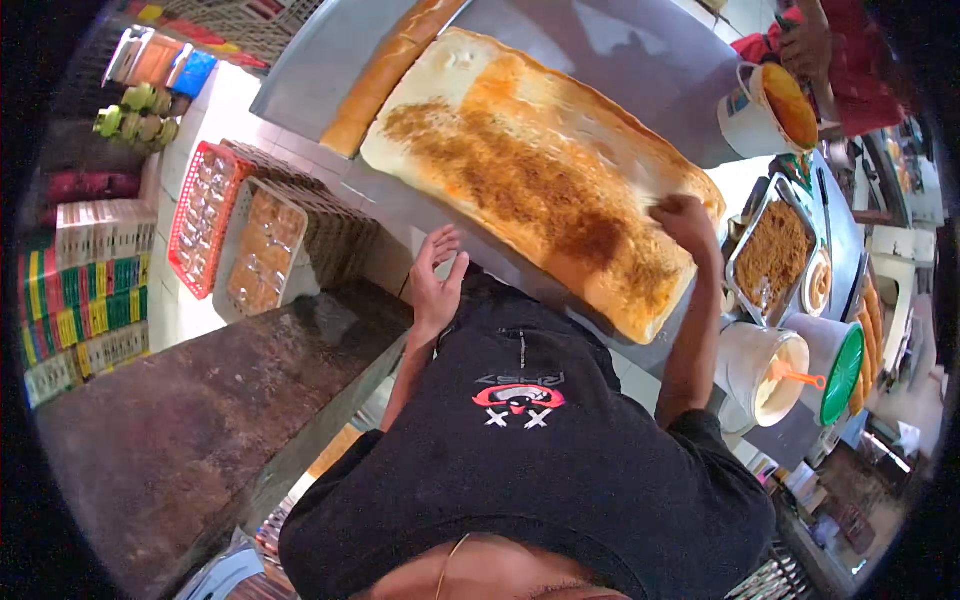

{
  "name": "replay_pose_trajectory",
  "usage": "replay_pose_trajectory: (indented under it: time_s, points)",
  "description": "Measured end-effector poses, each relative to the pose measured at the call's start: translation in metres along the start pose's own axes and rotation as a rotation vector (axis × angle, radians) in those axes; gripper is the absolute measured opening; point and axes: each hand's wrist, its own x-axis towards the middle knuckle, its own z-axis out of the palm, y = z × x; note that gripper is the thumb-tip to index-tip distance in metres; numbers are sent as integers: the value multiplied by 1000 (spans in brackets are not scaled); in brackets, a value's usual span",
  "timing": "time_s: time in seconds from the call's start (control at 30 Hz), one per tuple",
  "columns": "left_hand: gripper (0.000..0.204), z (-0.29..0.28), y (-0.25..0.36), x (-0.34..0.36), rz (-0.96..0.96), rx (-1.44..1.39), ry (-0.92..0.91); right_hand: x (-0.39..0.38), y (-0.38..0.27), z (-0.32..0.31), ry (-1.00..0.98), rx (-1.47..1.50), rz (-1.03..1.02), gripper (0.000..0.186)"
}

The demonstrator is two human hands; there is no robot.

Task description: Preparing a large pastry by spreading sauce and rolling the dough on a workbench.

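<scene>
A wide flat sheet of sponge cake (420,92) lies slantwise on the steel table in front of me. Pale cream and orange sauce coat it, and a brown crumbly topping (510,195) covers much of its middle. My right hand (685,222) is over the cake's right end, its fingers curled together; whatever they may hold is hidden. Off the cake's near edge, my left hand (438,280) hovers with the fingers apart and nothing in it. Beyond the right hand, a metal tray (738,268) holds more of the brown crumbs (775,248).
A long rolled cake (390,78) rests beside the sheet. At right stand a bucket of orange sauce (795,108), a white bucket (732,365) with an orange-handled tool (800,377), and a green-lidded tub (843,375). Another person's hand (806,48) shows far right. Crates (178,255) of packed goods stand left.
</scene>
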Motion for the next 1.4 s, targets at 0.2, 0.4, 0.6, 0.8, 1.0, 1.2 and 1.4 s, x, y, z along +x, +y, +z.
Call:
replay_pose_trajectory:
  time_s: [0.2,0.4,0.6,0.8,1.0,1.2,1.4]
  points:
    - [47,-55,-21,-8,-9,-46,119,114,-144,115,-199,-385,-464,16]
    - [45,-113,-45,-21,-61,-137,331,188,-247,203,40,-205,-936,16]
    - [42,-147,-48,-20,-63,-145,439,195,-310,252,-237,-459,-967,21]
    - [42,-161,-48,-8,-58,-122,420,190,-315,279,-376,-578,-911,21]
    - [42,-156,-48,2,-73,-110,333,161,-300,250,-499,-654,-910,17]
    - [42,-140,-46,16,-23,-120,191,141,-256,216,-614,-690,-764,9]
    - [42,-115,-39,33,27,-63,29,122,-163,170,-398,-613,-684,6]
